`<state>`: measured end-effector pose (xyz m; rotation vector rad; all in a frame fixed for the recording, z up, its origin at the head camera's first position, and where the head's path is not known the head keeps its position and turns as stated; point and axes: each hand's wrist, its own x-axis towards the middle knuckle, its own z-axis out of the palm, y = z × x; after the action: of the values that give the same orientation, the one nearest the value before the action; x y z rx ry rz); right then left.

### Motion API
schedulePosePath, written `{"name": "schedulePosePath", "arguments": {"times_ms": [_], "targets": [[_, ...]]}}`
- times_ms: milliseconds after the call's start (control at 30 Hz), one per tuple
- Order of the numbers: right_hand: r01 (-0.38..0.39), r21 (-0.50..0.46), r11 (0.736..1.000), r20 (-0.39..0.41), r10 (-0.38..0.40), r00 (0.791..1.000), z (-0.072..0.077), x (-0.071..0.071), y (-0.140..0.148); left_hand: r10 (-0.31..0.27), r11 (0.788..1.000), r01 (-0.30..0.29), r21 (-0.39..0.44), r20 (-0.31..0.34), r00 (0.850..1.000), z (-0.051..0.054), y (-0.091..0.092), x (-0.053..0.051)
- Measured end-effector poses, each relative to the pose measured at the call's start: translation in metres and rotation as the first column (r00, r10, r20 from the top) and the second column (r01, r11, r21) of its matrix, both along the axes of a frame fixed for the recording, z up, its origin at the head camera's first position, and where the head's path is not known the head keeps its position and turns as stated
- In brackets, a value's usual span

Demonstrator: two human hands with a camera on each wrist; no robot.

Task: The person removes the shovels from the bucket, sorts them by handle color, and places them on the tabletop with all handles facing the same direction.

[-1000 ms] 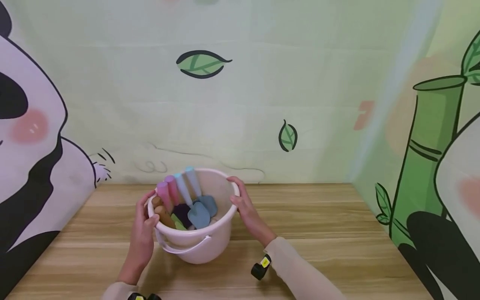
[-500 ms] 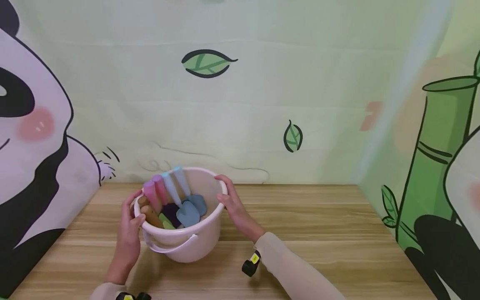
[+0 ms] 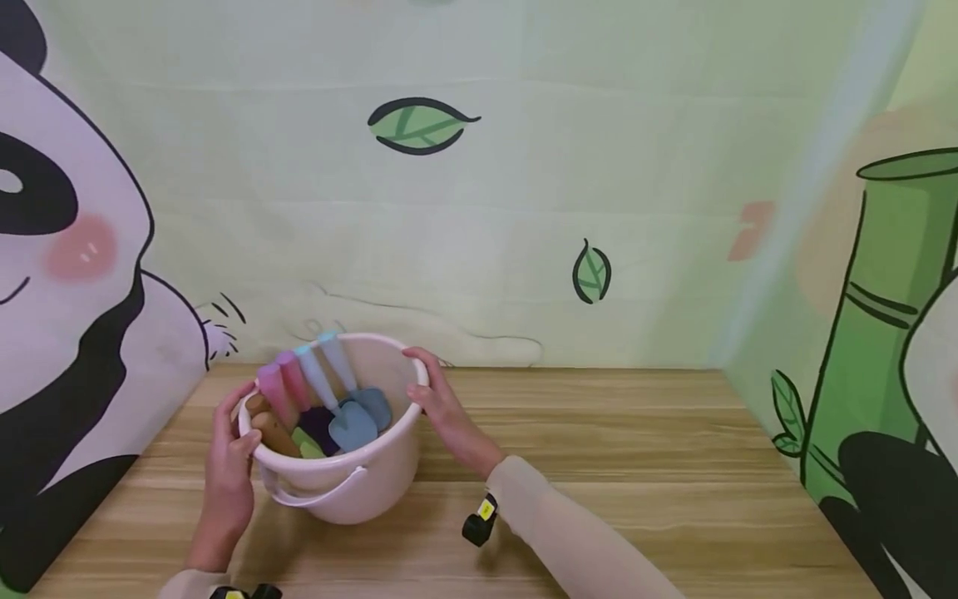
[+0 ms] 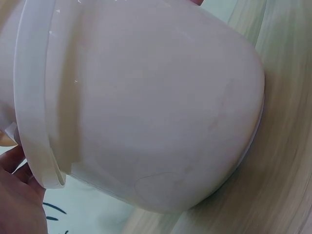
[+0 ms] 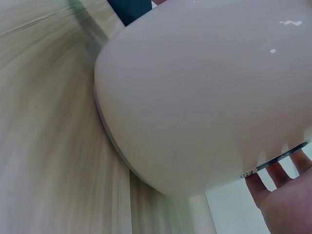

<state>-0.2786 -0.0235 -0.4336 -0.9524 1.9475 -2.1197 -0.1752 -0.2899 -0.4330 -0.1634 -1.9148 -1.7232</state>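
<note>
A pale pink bucket point(image 3: 385, 470) stands upright at the left of the table; I cannot tell if its base touches the wood. My left hand point(image 3: 228, 470) grips its rim on the left side, thumb toward the front. On the opposite side my right hand point(image 3: 449, 416) grips the rim. Inside lie two toy shovels with blue blades, the nearer blue shovel point(image 3: 352, 426) leaning on the far wall. Two pink handles point(image 3: 275, 393) stick up beside them. Brown pieces point(image 3: 274, 433), a green piece point(image 3: 305, 443) and a dark purple piece point(image 3: 319, 428) are partly hidden.
The wooden table point(image 3: 599, 466) reaches back to a green cloth wall point(image 3: 494, 208) printed with leaves, pandas and bamboo. The bucket's carrying handle point(image 3: 318, 497) hangs down at its front. Each wrist wears a black camera, the right wrist camera point(image 3: 479, 522) being fully in view.
Both hands have moved the bucket left across the table, its contents going with it. The grip on the rim looks the same. The head view has turned slightly left.
</note>
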Motion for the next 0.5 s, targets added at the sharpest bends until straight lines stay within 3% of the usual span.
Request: {"name": "schedulePosePath", "arguments": {"times_ms": [167, 500], "targets": [[0.007, -0.001, 1.000, 0.008, -0.007, 1.000, 0.002, -0.002, -0.012, 0.049, 0.999, -0.049, -0.002, -0.025, 0.998, 0.001, -0.008, 0.002], [-0.044, 0.014, 0.999, -0.012, 0.045, 0.999, 0.001, -0.005, -0.026, 0.032, 0.997, -0.031, 0.067, -0.020, 0.999, 0.002, -0.019, 0.009]]}}
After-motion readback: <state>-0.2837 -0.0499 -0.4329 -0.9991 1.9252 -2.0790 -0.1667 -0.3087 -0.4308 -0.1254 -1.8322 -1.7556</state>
